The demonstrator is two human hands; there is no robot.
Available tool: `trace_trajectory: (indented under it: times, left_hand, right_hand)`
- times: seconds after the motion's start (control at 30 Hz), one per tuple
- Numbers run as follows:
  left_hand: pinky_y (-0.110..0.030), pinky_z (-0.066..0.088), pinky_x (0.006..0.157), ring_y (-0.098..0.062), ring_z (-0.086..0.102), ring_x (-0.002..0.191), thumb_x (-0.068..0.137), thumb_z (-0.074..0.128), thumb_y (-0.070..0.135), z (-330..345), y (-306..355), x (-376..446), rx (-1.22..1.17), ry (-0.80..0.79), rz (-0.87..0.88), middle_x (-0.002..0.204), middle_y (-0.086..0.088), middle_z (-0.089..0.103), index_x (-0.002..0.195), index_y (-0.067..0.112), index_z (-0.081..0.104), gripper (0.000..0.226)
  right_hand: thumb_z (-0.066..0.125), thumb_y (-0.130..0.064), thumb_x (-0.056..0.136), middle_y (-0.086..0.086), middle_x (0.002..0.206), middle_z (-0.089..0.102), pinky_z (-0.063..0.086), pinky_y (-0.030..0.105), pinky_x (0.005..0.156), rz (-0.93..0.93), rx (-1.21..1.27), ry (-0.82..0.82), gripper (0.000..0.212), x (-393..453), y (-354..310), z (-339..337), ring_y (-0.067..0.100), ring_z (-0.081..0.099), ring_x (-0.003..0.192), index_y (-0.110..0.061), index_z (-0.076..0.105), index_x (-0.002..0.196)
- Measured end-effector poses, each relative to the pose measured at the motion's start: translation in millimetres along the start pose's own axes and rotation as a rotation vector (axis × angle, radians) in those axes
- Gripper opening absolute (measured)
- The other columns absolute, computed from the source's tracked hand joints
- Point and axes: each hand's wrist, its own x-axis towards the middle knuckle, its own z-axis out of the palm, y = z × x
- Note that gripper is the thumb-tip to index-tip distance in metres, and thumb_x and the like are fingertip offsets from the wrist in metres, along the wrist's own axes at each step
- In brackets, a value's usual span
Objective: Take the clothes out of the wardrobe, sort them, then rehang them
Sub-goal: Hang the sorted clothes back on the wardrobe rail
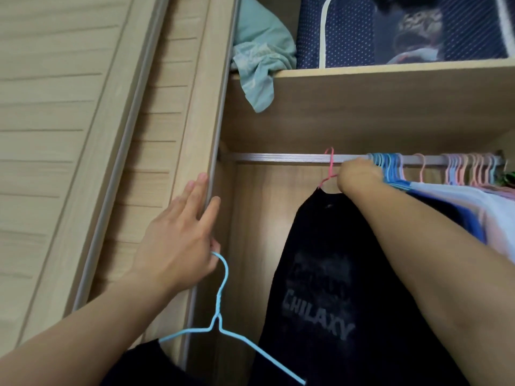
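A black T-shirt with grey lettering hangs on a pink hanger hooked over the silver wardrobe rail. My right hand grips the pink hanger just under the rail. My left hand has its long fingers straight against the edge of the sliding door, while its lower fingers hook the top of a light blue hanger that carries a dark garment at the bottom edge of the view.
Right of my hand the rail holds several blue and pink hangers with blue, white and pink clothes. On the shelf above lie crumpled mint fabric and a navy dotted storage bag.
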Motion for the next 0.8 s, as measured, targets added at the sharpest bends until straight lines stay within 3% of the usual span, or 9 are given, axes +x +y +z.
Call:
trace_trajectory:
  times: [0.17, 0.33, 0.43, 0.63, 0.73, 0.8]
  left_hand:
    - [-0.05, 0.045, 0.107, -0.041, 0.038, 0.144, 0.07, 0.067, 0.027, 0.9, 0.7, 1.1, 0.028, 0.012, -0.003, 0.162, -0.026, 0.025, 0.145, 0.006, 0.049, 0.081]
    - [-0.052, 0.045, 0.107, -0.043, 0.037, 0.145, 0.068, 0.069, 0.028, 0.6, 3.1, 1.7, 0.041, -0.002, -0.009, 0.162, -0.028, 0.024, 0.147, 0.006, 0.047, 0.085]
    - [-0.052, 0.046, 0.105, -0.043, 0.037, 0.144, 0.067, 0.069, 0.029, -1.1, 5.2, 2.1, 0.024, -0.018, -0.014, 0.162, -0.028, 0.023, 0.147, 0.007, 0.046, 0.086]
    - [-0.049, 0.046, 0.106, -0.039, 0.038, 0.145, 0.066, 0.072, 0.026, -2.7, -0.3, 1.6, -0.011, -0.012, 0.006, 0.162, -0.025, 0.026, 0.148, 0.007, 0.044, 0.09]
    - [-0.048, 0.046, 0.106, -0.04, 0.038, 0.145, 0.065, 0.072, 0.027, -4.8, 1.4, 2.0, -0.029, -0.014, -0.001, 0.161, -0.025, 0.027, 0.148, 0.007, 0.043, 0.09]
    - [-0.048, 0.046, 0.106, -0.039, 0.036, 0.146, 0.067, 0.069, 0.03, -7.2, 3.1, 3.2, -0.038, -0.028, -0.01, 0.162, -0.024, 0.026, 0.149, 0.009, 0.041, 0.088]
  right_hand:
    - [0.05, -0.01, 0.096, 0.014, 0.139, 0.053, 0.048, 0.043, 0.094, -0.036, -0.067, -0.011, 0.041, -16.9, 11.8, -7.1, 0.033, 0.054, 0.125, -0.009, 0.053, 0.137]
    - [0.052, -0.011, 0.094, 0.015, 0.118, 0.064, 0.051, 0.04, 0.086, -0.092, -0.185, 0.189, 0.029, -50.1, 40.7, -3.3, 0.034, 0.062, 0.108, -0.007, 0.062, 0.121]
    - [0.05, -0.011, 0.094, 0.015, 0.11, 0.066, 0.05, 0.038, 0.078, -0.057, -0.15, 0.163, 0.027, -61.0, 52.5, 17.3, 0.035, 0.065, 0.1, -0.009, 0.067, 0.116]
    - [0.048, -0.01, 0.095, 0.017, 0.123, 0.065, 0.05, 0.04, 0.09, 0.175, -0.073, 0.181, 0.032, -54.8, 112.3, 16.9, 0.035, 0.063, 0.113, -0.006, 0.066, 0.12]
    - [0.052, -0.018, 0.093, 0.012, 0.12, 0.064, 0.049, 0.036, 0.088, 0.115, -0.161, 0.121, 0.03, -55.0, 91.5, 15.5, 0.031, 0.062, 0.111, -0.012, 0.067, 0.119]
    - [0.054, -0.028, 0.092, 0.015, 0.127, 0.056, 0.044, 0.04, 0.093, 0.082, -0.236, 0.142, 0.036, -63.8, 69.6, 15.3, 0.035, 0.053, 0.119, -0.014, 0.064, 0.124]
